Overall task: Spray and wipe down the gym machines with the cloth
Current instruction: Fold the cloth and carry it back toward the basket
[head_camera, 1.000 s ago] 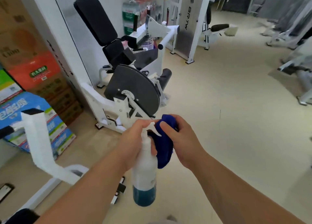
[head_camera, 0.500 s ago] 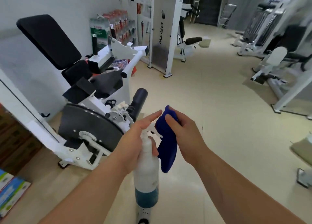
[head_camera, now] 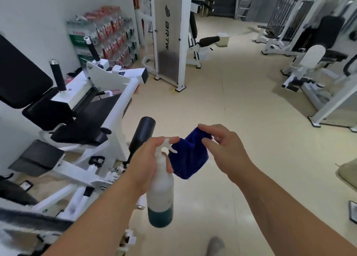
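Left of frame: white steel-frame machine (head_camera: pixel 123 89) with matte black pads and a roller.
Upper centre: grey weight-stack panel (head_camera: pixel 170 62), vertical lettering "BRTW".
Upper left: shrink-wrapped bottle packs (head_camera: pixel 108 29), labels unreadable.
Lower centre: left hand (head_camera: pixel 146 159) wrapped round the neck of the white spray bottle (head_camera: pixel 161 186), teal liquid at its base.
Right hand (head_camera: pixel 228 151) pinches the bunched blue cloth (head_camera: pixel 188 159), just beside the trigger.
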